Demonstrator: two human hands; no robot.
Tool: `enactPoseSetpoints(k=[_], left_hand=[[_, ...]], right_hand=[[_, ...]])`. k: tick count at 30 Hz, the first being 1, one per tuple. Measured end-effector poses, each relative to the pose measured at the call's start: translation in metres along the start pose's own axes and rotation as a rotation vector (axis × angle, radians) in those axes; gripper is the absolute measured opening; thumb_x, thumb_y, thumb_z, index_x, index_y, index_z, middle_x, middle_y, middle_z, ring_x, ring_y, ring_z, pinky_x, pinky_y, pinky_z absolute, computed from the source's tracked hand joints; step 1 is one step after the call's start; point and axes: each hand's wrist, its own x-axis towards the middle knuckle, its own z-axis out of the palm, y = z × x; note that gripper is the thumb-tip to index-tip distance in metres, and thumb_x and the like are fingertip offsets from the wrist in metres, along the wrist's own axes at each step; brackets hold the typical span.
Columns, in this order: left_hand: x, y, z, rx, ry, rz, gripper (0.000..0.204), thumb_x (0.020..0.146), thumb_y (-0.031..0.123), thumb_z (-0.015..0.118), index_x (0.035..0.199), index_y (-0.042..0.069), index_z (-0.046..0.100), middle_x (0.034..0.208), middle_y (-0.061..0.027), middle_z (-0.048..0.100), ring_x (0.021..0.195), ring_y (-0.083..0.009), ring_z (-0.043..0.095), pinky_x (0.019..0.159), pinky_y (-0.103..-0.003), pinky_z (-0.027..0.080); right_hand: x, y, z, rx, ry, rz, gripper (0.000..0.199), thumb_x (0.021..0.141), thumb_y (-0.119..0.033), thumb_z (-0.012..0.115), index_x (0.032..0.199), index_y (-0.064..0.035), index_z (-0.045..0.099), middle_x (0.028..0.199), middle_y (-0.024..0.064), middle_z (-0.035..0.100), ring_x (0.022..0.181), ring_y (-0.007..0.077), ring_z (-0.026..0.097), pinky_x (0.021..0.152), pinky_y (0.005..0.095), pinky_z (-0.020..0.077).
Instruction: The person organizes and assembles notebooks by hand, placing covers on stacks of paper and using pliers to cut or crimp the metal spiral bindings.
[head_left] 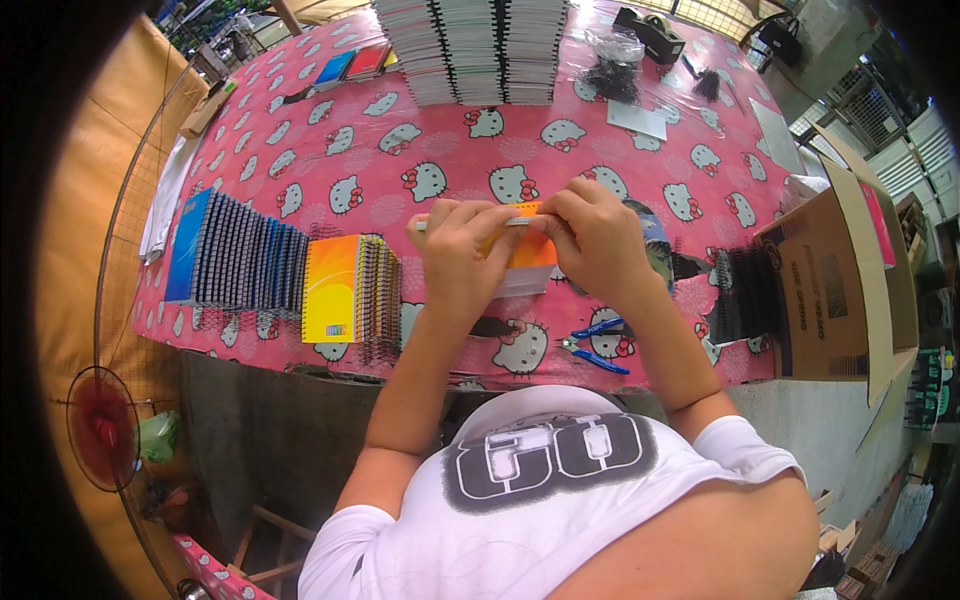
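Note:
My left hand and my right hand together grip an orange-covered notebook held just above the pink cat-print table. Fingers of both hands pinch along its top edge, where a thin metal wire shows. Blue-handled pliers lie on the cloth below my right wrist. A row of finished spiral notebooks with orange and yellow covers stands to the left of my left hand.
A second row of bound notebooks with a blue cover stands further left. Tall white unbound stacks sit at the far edge. Black spiral coils and an open cardboard box are on the right. A red fan stands lower left.

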Motion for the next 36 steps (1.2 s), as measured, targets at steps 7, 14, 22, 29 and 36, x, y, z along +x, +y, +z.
enactPoseSetpoints(k=[7, 14, 22, 29, 36], left_hand=[[0.003, -0.003, -0.005, -0.075, 0.025, 0.08, 0.022, 0.07, 0.015, 0.078, 0.089, 0.01, 0.071, 0.083, -0.0007, 0.067, 0.084, -0.0179, 0.057, 0.081, -0.036, 0.036], [0.016, -0.005, 0.001, -0.118, -0.051, 0.098, 0.025, 0.068, 0.017, 0.081, 0.087, 0.008, 0.068, 0.083, -0.0023, 0.067, 0.086, -0.0195, 0.058, 0.081, -0.036, 0.038], [0.022, -0.009, 0.003, -0.15, -0.042, 0.048, 0.026, 0.065, 0.015, 0.081, 0.086, 0.008, 0.067, 0.083, -0.0025, 0.065, 0.081, -0.0202, 0.06, 0.077, -0.034, 0.044], [0.022, -0.014, 0.001, -0.217, -0.056, -0.058, 0.032, 0.062, 0.017, 0.08, 0.088, 0.008, 0.066, 0.082, -0.0039, 0.066, 0.081, -0.0241, 0.06, 0.079, -0.038, 0.043], [0.023, -0.02, -0.009, -0.302, -0.025, -0.063, 0.033, 0.066, 0.008, 0.079, 0.096, 0.005, 0.065, 0.089, -0.0084, 0.066, 0.088, -0.0243, 0.063, 0.077, -0.035, 0.05]], right_hand=[[-0.046, 0.114, -0.054, -0.534, -0.61, 0.702, 0.04, 0.082, -0.041, 0.067, 0.083, -0.0008, 0.063, 0.088, 0.0173, 0.066, 0.082, 0.0358, 0.064, 0.071, 0.0425, 0.0496], [-0.073, 0.16, -0.038, -0.077, -0.189, 0.727, 0.043, 0.069, -0.019, 0.069, 0.106, 0.0001, 0.06, 0.096, 0.0201, 0.066, 0.086, 0.0293, 0.066, 0.074, 0.0422, 0.0528], [0.016, 0.145, -0.026, 0.498, -0.084, 0.253, 0.023, 0.072, -0.001, 0.068, 0.093, -0.0052, 0.059, 0.081, 0.0043, 0.06, 0.086, 0.0192, 0.061, 0.074, 0.0358, 0.0524], [0.033, 0.11, -0.018, 0.721, -0.167, 0.386, 0.042, 0.068, 0.007, 0.07, 0.108, -0.0022, 0.059, 0.088, 0.0061, 0.064, 0.087, 0.0173, 0.064, 0.076, 0.0307, 0.0529], [0.036, 0.117, -0.001, 0.919, -0.21, 0.188, 0.037, 0.075, 0.001, 0.061, 0.112, -0.001, 0.06, 0.093, 0.0059, 0.066, 0.079, 0.0105, 0.062, 0.07, 0.0288, 0.0533]])
